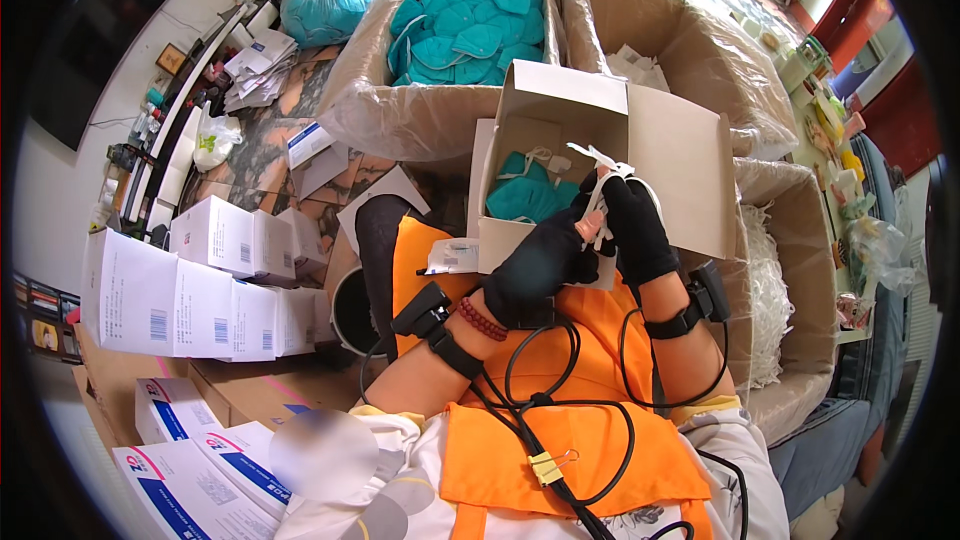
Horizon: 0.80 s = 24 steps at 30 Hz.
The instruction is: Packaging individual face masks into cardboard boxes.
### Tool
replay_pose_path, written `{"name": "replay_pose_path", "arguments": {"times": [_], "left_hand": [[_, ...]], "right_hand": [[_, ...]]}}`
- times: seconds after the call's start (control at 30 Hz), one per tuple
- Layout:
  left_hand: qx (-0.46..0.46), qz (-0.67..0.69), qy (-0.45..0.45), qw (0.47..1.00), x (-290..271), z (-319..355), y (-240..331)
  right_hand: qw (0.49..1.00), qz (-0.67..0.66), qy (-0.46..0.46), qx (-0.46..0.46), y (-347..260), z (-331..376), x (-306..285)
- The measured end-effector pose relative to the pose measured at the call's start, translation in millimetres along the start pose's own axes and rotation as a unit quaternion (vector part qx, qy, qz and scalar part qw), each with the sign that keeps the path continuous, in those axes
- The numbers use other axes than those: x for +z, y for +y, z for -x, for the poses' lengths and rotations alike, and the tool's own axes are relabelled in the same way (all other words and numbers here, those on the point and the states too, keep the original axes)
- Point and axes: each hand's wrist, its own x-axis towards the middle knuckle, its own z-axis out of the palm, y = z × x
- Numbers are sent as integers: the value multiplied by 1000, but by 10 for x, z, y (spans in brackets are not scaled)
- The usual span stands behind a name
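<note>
The left hand (535, 268) and right hand (638, 225) grip white straps (617, 170), with a few teal masks (528, 196) already in the box's (575, 120) near-left corner, many left in the carton (400, 120).

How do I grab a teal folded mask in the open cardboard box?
Probably pinch a teal folded mask by its edge, from above: it looks flat, and the open cardboard box has walls around it but no cover overhead.

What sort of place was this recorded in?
Probably a home living room doubling as a packing area: a large dark flat screen hangs on the wall, while a plastic-lined carton full of teal masks and rows of white boxes suggest packing work.
</note>
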Motion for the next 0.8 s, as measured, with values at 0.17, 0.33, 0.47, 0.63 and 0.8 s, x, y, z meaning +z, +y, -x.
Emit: {"name": "replay_pose_path", "arguments": {"times": [0.17, 0.33, 0.47, 0.63, 0.8], "left_hand": [[66, -106, -20, 992, -114, -93, -134], [7, -169, -38, 985, -198, -99, -166], [-2, -155, -9, 988, -194, -60, -166], [31, -172, 5, 985, -140, -37, -67], [87, -195, 14, 977, -216, -47, -60]], "right_hand": [[992, 97, -26, -74, 93, -60, -15], [985, -163, -41, 28, -44, -52, -121], [978, -201, -40, 32, -221, -101, -332], [994, -71, -80, 12, -411, 71, -412], [956, 208, -183, -101, -360, 184, -417]]}}
